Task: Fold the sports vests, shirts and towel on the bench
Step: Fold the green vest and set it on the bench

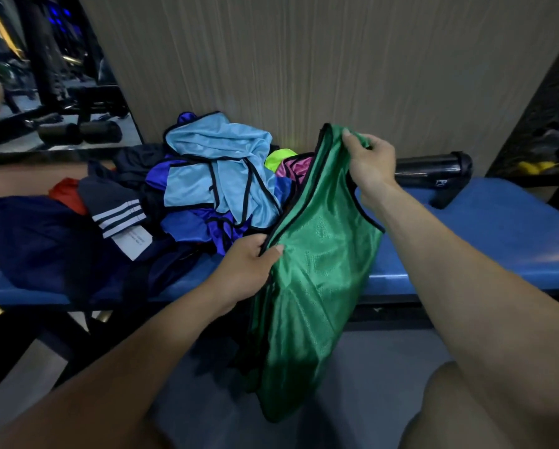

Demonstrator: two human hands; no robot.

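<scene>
Both hands — left hand, right hand — pinching green vest edges.

A gym: padded blue bench, weight machine frame, foam rollers.

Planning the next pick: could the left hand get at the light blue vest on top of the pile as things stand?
Probably not yet: the left hand grips the green vest. The light blue vest lies uncovered beyond it.

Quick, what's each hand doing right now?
Left hand: grips the green vest at its edge.
Right hand: pinches the vest's top.
</scene>
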